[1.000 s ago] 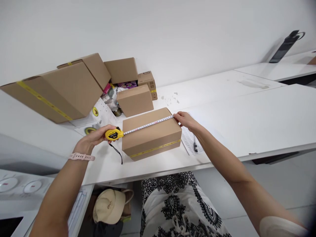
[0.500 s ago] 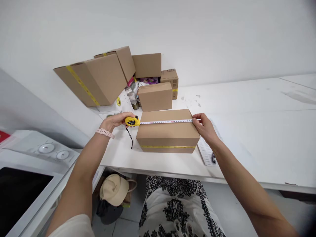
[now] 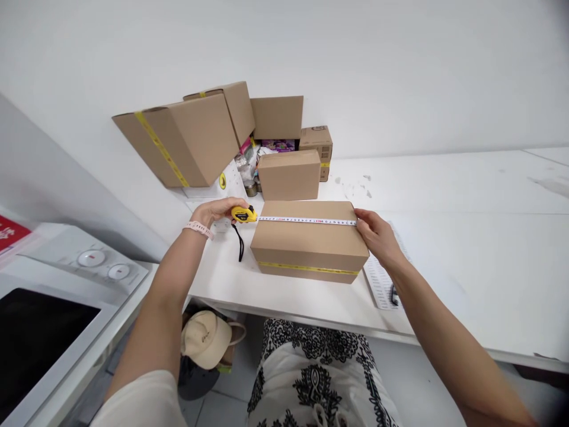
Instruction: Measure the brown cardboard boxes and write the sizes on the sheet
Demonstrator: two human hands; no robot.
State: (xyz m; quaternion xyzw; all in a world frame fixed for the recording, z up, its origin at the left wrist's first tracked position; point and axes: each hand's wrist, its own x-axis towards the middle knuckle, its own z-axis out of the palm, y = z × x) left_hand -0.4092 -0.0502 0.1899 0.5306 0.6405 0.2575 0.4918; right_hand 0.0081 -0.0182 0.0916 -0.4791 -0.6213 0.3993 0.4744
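Observation:
A closed cardboard box (image 3: 311, 243) lies on the white table, with yellow tape along its near side. My left hand (image 3: 217, 210) is closed around a yellow and black tape measure (image 3: 244, 214) just off the box's left edge; a black wrist strap (image 3: 240, 244) dangles from it. The white blade (image 3: 306, 221) stretches straight across the top of the box. At the right edge, my right hand (image 3: 377, 233) pinches the blade's end against the box, fingertips partly hidden.
Behind stand a smaller cardboard box (image 3: 288, 176), larger tilted boxes (image 3: 178, 142) and an open box with packets. Printed paper (image 3: 380, 283) with a dark object on it lies under my right forearm. A microwave (image 3: 80, 308) stands at left; a beige cap (image 3: 207, 338) sits below the table.
The view has shifted slightly, so the boxes appear further right. Both hands keep the tape measure stretched over the box; its strap now hangs a little differently.

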